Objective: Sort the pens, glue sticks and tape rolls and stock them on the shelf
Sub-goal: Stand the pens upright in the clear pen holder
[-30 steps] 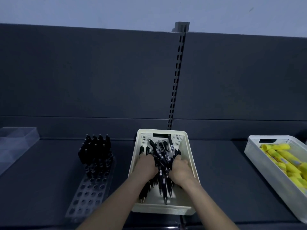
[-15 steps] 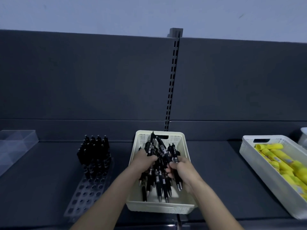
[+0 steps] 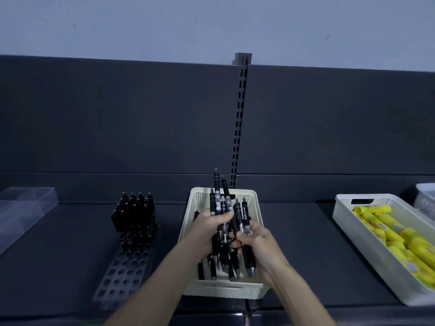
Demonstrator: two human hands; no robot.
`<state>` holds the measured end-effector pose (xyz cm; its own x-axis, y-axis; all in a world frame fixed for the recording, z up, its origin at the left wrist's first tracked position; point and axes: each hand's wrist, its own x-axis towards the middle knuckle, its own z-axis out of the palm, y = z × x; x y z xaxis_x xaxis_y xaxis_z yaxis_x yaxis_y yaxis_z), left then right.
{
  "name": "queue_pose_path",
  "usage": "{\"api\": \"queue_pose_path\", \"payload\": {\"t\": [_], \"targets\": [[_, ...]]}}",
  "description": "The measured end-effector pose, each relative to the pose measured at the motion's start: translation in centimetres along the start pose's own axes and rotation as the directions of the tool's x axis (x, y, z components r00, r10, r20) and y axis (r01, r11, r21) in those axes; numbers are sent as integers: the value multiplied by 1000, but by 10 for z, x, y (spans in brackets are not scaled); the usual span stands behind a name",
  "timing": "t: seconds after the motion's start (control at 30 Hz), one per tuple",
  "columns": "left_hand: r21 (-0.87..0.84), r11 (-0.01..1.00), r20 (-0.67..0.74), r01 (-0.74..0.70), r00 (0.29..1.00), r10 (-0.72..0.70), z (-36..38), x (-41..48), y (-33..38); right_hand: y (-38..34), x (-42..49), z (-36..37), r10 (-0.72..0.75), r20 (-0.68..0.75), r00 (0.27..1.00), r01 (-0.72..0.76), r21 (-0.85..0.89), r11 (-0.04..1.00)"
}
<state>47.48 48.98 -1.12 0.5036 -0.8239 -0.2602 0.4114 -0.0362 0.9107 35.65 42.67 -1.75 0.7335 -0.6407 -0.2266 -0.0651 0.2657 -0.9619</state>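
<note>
Both hands meet over a cream perforated plastic basket (image 3: 223, 290) that sits on the dark grey metal shelf (image 3: 294, 243), just in front of the slotted upright post (image 3: 239, 128) of the back panel. The left hand (image 3: 207, 229) curls its fingers round a bundle of black retractable pens (image 3: 217, 201) from the left. The right hand (image 3: 257, 241) grips the same bundle from the right, fingers curled about the lower barrels. The bundle stands nearly upright, with its clicker ends rising past the basket's far rim and its silver tips pointing down into the basket. A few loose black pens (image 3: 213, 267) lie on the basket floor beneath it. To the left, apart from the basket, lies a clear plastic rack with rows of round holes (image 3: 122, 274). Its far rows carry upright black pens (image 3: 134, 215). Farther left stands a clear acrylic box (image 3: 23, 208). Well to the right, a white perforated plastic basket (image 3: 341, 212) holds yellow glue sticks (image 3: 381, 222) lying in a heap. Behind it, at the frame's edge, is a white mesh container (image 3: 426, 196), whose contents cannot be made out from here.
</note>
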Motion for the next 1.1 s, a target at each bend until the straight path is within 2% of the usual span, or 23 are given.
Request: {"api": "queue_pose_path", "payload": {"t": [0.07, 0.13, 0.33, 0.47, 0.6, 0.67, 0.73, 0.8, 1.0, 1.1], "targets": [[-19, 1000, 24, 2, 1000, -2, 6, -6, 3, -1, -6, 0, -21, -10, 1000, 21, -18, 1000], [-6, 1000, -13, -30, 999, 30, 9, -10, 6, -2, -10, -2, -39, -22, 999, 39, -23, 999], [84, 978, -112, -194, 973, 202, 0, -36, 25, -11, -15, -3, -31, -30, 999, 35, 151, 988], [142, 955, -206, -260, 936, 285, -24, -66, 36, -19, -15, 4, 25, -5, 1000, -23, 230, 973], [177, 952, -313, -248, 903, 294, -54, -94, 40, -18, -8, 27, 58, 74, 996, -76, 272, 959], [132, 961, -336, -242, 901, 273, -67, -106, 39, -16, -5, 45, 53, 140, 989, -85, 239, 967], [85, 966, -333, -244, 907, 259, -85, -116, 36, -14, -5, 69, 21, 190, 982, -55, 176, 983], [111, 964, -321, -240, 910, 263, -103, -121, 37, -13, -6, 90, -11, 197, 980, -18, 144, 989], [220, 942, -251, -252, 919, 304, -165, -131, 42, 0, -4, 166, -69, 129, 989, 66, 23, 998], [218, 945, -195, -244, 938, 287, -192, -129, 44, 7, -6, 208, -48, 79, 996, 46, 24, 999]]}}
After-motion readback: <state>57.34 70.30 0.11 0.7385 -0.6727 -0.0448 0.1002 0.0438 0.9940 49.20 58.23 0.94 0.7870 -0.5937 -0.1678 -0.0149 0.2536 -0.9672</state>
